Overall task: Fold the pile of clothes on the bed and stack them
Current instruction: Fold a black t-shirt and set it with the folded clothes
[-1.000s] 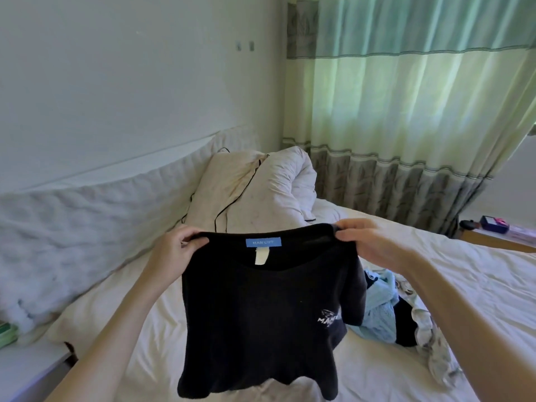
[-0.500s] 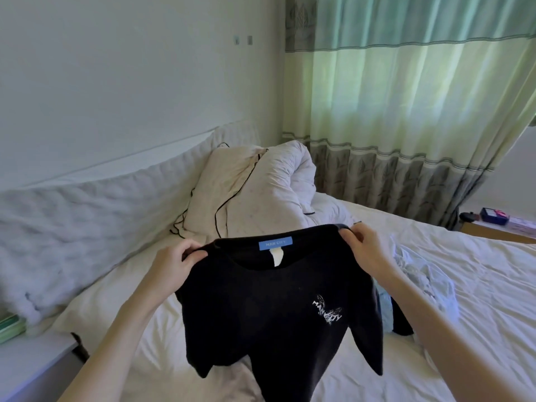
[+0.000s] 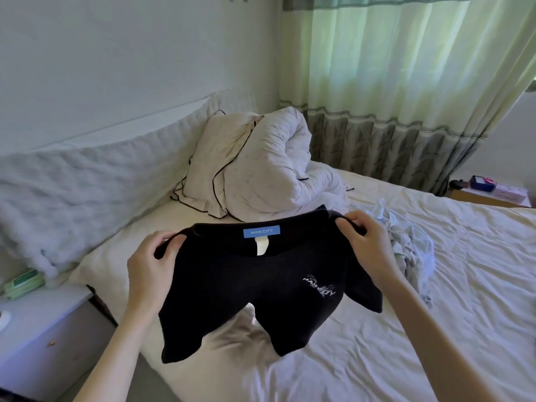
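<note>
- Black T-shirt (image 3: pixel 261 288) is held aloft by its shoulders; fingers of left hand (image 3: pixel 150 265) and right hand (image 3: pixel 367 245) pinched on fabric.
- Below the fingers: bed (image 3: pixel 435 329). Beyond the right fingers: unfolded pile (image 3: pixel 406 242).
- Step judged: spreading before folding. Next: shirt to be laid flat.

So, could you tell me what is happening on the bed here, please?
A person is holding up a black T-shirt over the bed, the left hand and the right hand each gripping a shoulder. The shirt hangs unfolded, its hem near the sheet. A crumpled pile of light clothes lies to the right, not yet folded. No folded stack is in view.
</note>
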`<action>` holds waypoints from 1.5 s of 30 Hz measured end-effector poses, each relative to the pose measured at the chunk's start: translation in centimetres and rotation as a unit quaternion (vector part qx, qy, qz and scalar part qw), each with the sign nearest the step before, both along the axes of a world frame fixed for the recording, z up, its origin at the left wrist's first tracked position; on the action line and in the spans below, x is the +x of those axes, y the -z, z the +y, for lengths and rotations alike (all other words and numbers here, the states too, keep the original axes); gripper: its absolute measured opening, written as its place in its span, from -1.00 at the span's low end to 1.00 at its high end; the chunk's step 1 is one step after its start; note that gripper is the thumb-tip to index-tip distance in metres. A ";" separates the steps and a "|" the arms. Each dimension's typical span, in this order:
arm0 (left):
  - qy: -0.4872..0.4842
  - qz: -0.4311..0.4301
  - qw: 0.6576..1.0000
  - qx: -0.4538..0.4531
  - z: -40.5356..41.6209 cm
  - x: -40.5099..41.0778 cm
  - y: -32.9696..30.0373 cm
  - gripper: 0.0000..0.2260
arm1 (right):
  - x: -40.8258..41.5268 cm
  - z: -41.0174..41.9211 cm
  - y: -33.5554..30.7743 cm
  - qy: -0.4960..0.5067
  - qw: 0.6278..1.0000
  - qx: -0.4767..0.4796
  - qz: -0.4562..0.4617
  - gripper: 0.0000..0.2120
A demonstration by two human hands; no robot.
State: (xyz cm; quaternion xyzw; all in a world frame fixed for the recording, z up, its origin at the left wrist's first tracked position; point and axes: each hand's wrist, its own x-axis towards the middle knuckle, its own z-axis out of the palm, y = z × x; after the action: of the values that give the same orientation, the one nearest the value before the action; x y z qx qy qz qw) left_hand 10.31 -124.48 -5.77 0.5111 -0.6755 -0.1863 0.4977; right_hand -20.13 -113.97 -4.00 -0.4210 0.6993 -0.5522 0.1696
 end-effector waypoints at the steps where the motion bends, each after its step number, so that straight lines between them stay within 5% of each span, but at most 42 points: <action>1: 0.001 0.008 1.000 -0.008 0.8 0.5 -0.3 -0.96 | 0.7 1.2 -0.3 0.013 1.000 -0.013 0.007 -0.94; 13: 0.034 0.013 0.990 -0.134 11.4 7.6 -1.3 -0.89 | 9.8 14.9 -1.6 0.121 0.977 -0.068 0.163 -0.82; 21: 0.026 -0.004 0.976 -0.216 10.3 9.2 -2.8 -0.83 | 11.5 14.0 -3.0 0.191 0.928 -0.104 0.301 -0.78; 31: 0.039 -0.085 0.984 -0.149 -4.3 4.3 4.7 -0.85 | 5.2 -3.4 6.0 0.129 0.928 0.026 0.348 -0.68; 39: -0.011 -0.176 0.984 -0.037 -25.1 -3.1 20.4 -0.80 | -2.2 -25.7 23.1 0.066 0.940 0.145 0.303 -0.64; 45: 0.026 -0.197 0.976 0.088 -34.1 -6.4 33.3 -0.82 | -5.1 -34.8 36.6 0.038 0.931 0.215 0.293 -0.66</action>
State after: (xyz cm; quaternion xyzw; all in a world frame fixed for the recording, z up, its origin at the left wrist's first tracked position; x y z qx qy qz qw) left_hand 3.91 -158.57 -39.05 0.5616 -0.7546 -0.1536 0.3027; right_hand -25.18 -148.77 -40.62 -0.4910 0.8353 -0.2464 0.0225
